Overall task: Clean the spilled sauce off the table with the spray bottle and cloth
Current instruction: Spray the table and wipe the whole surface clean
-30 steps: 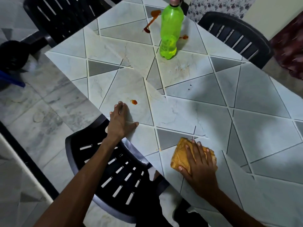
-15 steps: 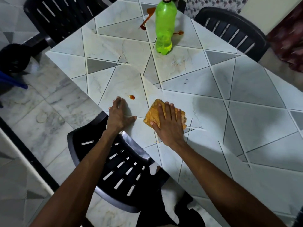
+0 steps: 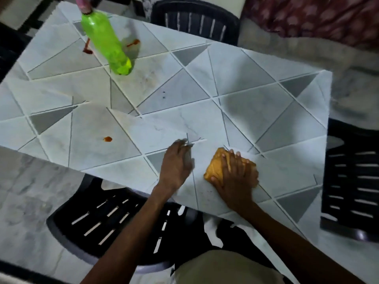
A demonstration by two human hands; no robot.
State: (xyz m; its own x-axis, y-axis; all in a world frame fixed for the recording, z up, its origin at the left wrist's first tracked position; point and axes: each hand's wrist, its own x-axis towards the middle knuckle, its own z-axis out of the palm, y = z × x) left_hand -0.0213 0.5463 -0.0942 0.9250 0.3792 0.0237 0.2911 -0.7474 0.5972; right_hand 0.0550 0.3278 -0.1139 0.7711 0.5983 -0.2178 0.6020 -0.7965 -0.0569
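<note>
Under right hand (image 3: 235,177) orange cloth (image 3: 215,169), left hand (image 3: 176,165) just beside

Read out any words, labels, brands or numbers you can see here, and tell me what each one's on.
None can be read. The green spray bottle shows no label on this side, the orange cloth is plain, and the table carries only a triangle tile pattern. The red fabric beyond has blurred motifs, not letters.

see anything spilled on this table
Yes. A small sauce blob lies left of the left hand, and red streaks flank the green bottle. The cloth under the right hand touches neither.
</note>
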